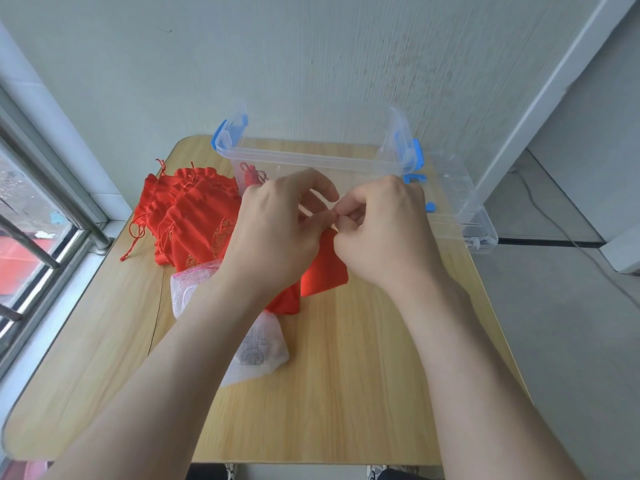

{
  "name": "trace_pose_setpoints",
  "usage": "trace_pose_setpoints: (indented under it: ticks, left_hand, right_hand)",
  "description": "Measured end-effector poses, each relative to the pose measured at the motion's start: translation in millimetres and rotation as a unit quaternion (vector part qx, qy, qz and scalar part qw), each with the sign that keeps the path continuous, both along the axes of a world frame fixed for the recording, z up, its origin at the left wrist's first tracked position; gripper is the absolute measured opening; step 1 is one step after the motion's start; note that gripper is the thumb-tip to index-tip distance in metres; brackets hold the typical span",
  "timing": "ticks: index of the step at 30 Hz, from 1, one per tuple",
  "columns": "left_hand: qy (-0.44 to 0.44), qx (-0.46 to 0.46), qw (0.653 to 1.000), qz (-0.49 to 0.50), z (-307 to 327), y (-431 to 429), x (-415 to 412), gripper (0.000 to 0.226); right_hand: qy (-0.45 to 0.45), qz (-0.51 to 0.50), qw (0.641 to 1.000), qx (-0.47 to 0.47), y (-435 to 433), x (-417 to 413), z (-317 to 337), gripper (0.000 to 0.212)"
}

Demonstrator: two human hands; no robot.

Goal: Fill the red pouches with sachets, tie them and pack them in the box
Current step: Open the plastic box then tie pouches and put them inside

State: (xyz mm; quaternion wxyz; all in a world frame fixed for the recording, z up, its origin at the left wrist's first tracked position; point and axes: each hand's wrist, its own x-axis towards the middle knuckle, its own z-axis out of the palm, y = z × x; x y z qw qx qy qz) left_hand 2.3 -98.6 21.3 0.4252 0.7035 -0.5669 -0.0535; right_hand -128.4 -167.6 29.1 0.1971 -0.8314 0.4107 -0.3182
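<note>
A wooden counter [363,375] stands against a pale wall, with a window [31,209] on the left side. Near the middle of it lies the red pouch [325,268], flat on the wood, and its upper end is hidden under the hands. The left hand [273,233] and the right hand [381,230] meet just above this end. Each grip is closed to a small pinch of thumb and finger, and the two pinches touch. I cannot tell if they hold the cord or the cloth, because it is too small to see. I judge that the tying step is in hand. The next move probably needs a firm pull to close the mouth, then a lift into the box [311,159] just behind, where one tied pouch [251,174] lies already. White mesh sachets [258,351] lie under the left forearm, a pile of pouches [194,216] is at the left, and the lid [464,209] is at the right.
</note>
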Motion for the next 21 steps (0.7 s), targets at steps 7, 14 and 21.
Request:
trace_pose_setpoints:
  ticks: [7,14,21]
  left_hand:
    - [-0.049,0.030,0.997,-0.047,-10,-5,6,0.019]
    - [-0.066,0.023,0.994,-0.085,-14,-4,11,0.025]
    - [0.038,-0.015,0.999,-0.022,-9,-3,10,0.016]
  right_hand:
    - [0.008,-0.024,0.994,0.109,-6,-3,-7,0.021]
    - [-0.080,-0.018,0.927,0.367,-13,-9,-2,0.013]
    - [-0.240,0.025,0.778,0.580,-16,-9,-1,0.011]
